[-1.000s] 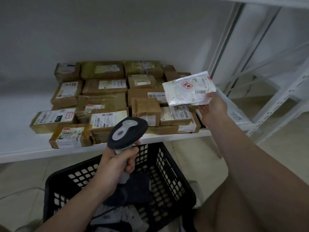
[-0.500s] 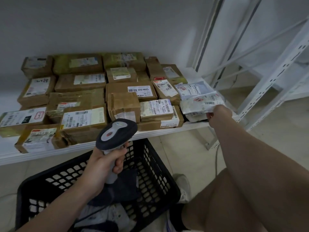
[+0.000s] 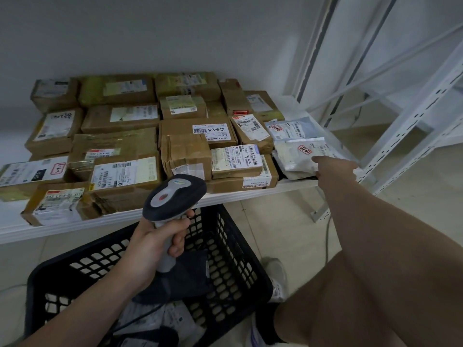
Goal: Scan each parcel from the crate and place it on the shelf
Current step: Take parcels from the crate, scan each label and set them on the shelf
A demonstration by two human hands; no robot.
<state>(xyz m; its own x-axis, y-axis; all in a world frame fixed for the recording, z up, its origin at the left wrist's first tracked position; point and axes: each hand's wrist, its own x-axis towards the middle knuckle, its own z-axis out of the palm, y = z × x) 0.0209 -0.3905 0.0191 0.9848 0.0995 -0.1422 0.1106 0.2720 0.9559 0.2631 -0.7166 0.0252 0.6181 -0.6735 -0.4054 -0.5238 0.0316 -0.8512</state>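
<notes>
My right hand (image 3: 337, 169) reaches to the shelf's right end. Its thumb lies on top of a white plastic parcel (image 3: 295, 156) with a red stamp, and its fingers are hidden under the near edge. That parcel rests on other pale bags (image 3: 288, 127) on the white shelf (image 3: 250, 194). My left hand (image 3: 157, 242) grips the grey handle of a barcode scanner (image 3: 175, 196), held upright over the black slotted crate (image 3: 238, 249). A dark bag (image 3: 186, 279) and white bags (image 3: 160, 319) lie inside the crate.
Several brown cardboard boxes (image 3: 120, 116) with labels fill the shelf from the left to past the middle. A perforated white upright (image 3: 400, 146) of the rack stands at the right. My knee (image 3: 350, 296) and a shoe (image 3: 276, 274) are beside the crate on the tiled floor.
My right hand lowered the white parcel from mid-air onto the bags at the shelf's right end. The view swung right. My left hand kept the scanner over the crate.
</notes>
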